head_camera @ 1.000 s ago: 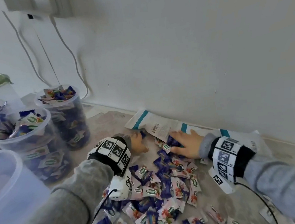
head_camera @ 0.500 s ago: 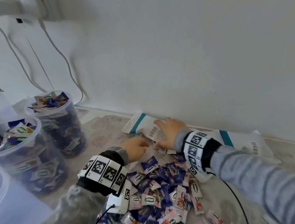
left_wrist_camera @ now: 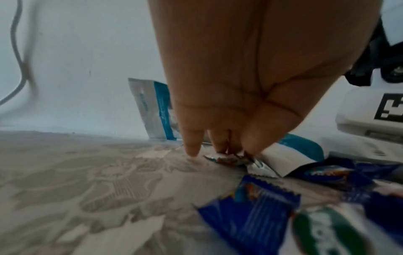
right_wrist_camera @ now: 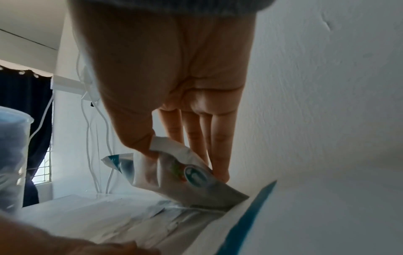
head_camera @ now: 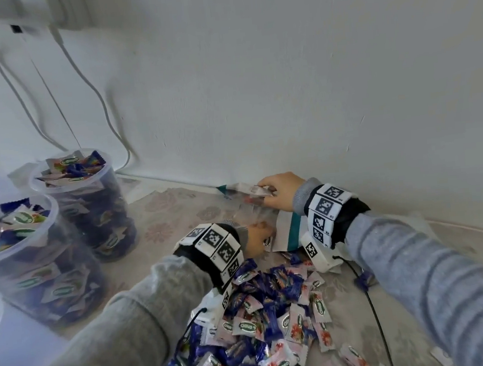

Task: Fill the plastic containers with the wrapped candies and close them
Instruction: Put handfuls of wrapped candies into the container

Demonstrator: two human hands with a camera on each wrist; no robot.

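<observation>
Pinching a wrapped candy [right_wrist_camera: 191, 174] between thumb and fingers, my right hand [head_camera: 282, 192] sits by the wall over the white-and-teal bag [head_camera: 285, 234] — my left hand [head_camera: 255, 240] curls fingertips onto another candy [left_wrist_camera: 226, 159]. Candy pile [head_camera: 270, 320] lies below; two filled containers [head_camera: 81, 202] stand left, unlidded.

Head looks down; wrists sit close — all share the white bag [head_camera: 282, 231].

Two filled containers [head_camera: 81, 202] stand at frame left; candy pile [head_camera: 264, 321] lies lower centre, packaging [head_camera: 285, 231] behind it by the wall.
</observation>
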